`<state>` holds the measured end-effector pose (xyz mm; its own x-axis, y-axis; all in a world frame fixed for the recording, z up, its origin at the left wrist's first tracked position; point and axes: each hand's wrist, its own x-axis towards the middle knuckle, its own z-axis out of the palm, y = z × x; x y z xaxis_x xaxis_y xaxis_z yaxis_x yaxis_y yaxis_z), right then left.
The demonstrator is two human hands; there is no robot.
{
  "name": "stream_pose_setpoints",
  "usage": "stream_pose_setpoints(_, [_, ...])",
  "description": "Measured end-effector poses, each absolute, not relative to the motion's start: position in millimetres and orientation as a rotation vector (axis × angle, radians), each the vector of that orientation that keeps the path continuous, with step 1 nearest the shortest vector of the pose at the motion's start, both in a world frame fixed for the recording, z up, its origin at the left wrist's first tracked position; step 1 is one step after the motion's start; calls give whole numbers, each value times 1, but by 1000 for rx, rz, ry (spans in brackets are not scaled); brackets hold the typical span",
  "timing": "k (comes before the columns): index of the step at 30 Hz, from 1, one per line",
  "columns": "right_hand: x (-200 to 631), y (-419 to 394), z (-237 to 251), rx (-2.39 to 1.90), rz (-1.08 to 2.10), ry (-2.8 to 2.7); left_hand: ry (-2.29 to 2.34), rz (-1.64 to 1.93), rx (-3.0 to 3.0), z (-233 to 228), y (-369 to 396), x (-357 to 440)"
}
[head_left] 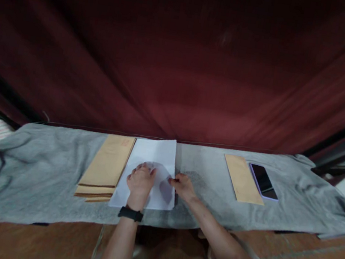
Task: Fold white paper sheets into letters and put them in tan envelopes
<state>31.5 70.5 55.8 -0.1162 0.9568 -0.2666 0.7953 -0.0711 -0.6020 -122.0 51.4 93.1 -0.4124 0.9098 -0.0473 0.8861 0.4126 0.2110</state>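
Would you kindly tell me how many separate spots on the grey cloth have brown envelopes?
2. A stack of brown envelopes lies just left of the white paper; how many it holds cannot be told. A single brown envelope lies further right, beside the phone.

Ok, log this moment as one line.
left hand flat on paper | right hand at paper's right edge | envelope stack left of paper | envelope and phone right | cloth under all

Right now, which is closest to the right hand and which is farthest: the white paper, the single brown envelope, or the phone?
1. White paper, touching the right hand, on its left.
2. Single brown envelope, to its right.
3. Phone, just past that envelope, farthest right.
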Motion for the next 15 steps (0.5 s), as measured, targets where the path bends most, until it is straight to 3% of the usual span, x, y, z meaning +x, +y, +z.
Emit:
stream_pose_setpoints(9, [43, 63, 49, -1809, 733, -1999, 2509, 470, 1638, 96, 60, -122])
stream_pose_setpoints(15, [85, 73, 47, -1560, 881, -1678, 2054, 1229, 1507, 89, 85, -120])
